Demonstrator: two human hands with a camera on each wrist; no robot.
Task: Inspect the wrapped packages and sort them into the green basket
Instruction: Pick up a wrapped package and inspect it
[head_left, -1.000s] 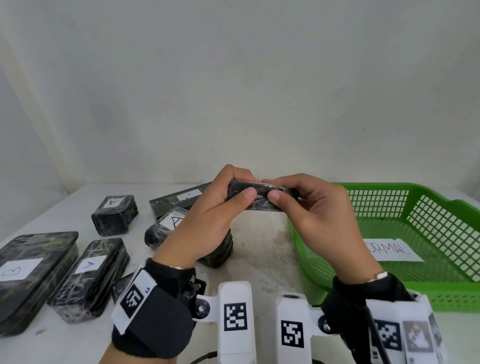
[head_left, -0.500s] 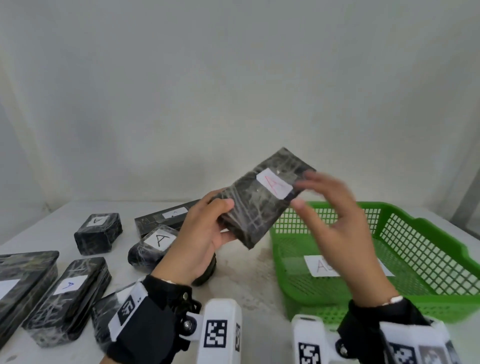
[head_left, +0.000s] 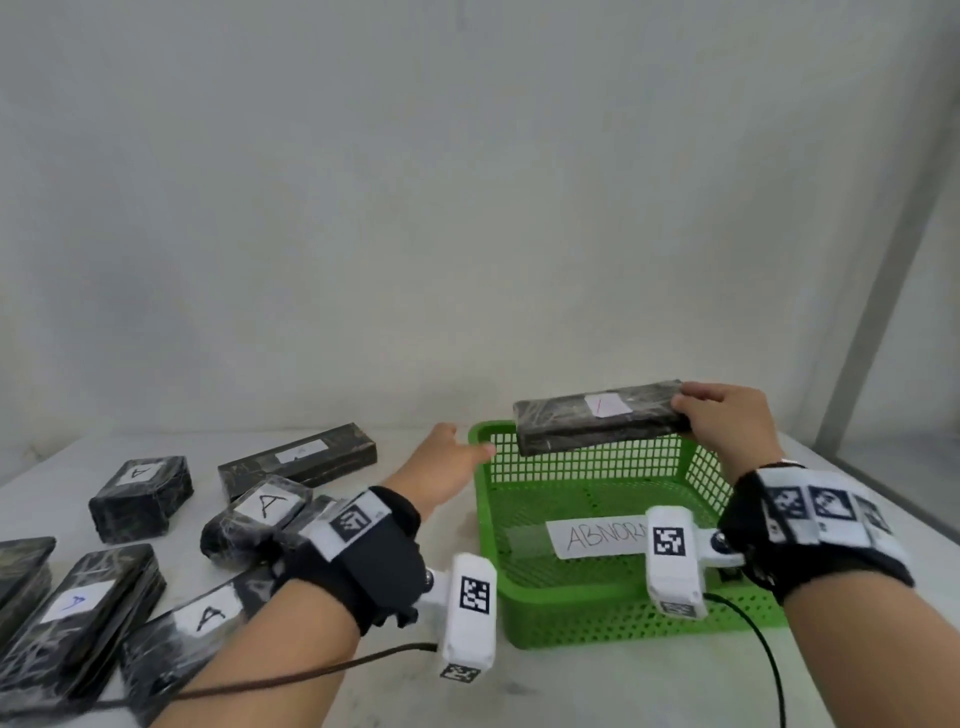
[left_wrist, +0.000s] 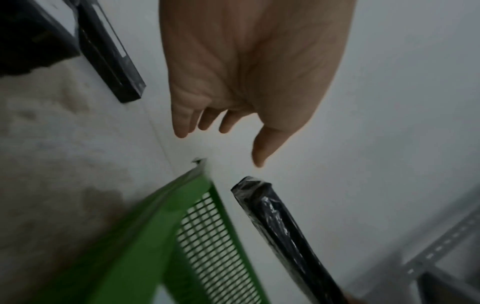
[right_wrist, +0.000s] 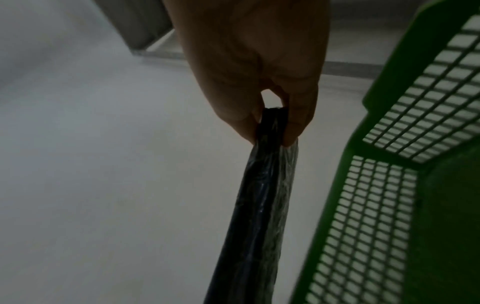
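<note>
My right hand (head_left: 719, 415) pinches the right end of a flat black wrapped package (head_left: 597, 423) with a white label and holds it level above the far side of the green basket (head_left: 592, 608). In the right wrist view the thumb and fingers (right_wrist: 298, 123) clamp the package (right_wrist: 259, 205) edge-on. My left hand (head_left: 447, 462) hangs open with loose fingers just left of the basket's far left corner, holding nothing. The left wrist view shows that hand (left_wrist: 221, 127) empty above the basket rim (left_wrist: 182, 189), with the package end (left_wrist: 259, 195) close by.
A paper sheet reading ABNOR… (head_left: 602, 538) lies on the basket floor. Several black wrapped packages with white labels lie on the white table to the left, among them a long one (head_left: 298, 460), a small block (head_left: 140, 496) and one marked A (head_left: 260, 512). A wall rises behind.
My left hand has let go of the package and dropped beside the basket. My right hand has carried the package right and levelled it over the basket.
</note>
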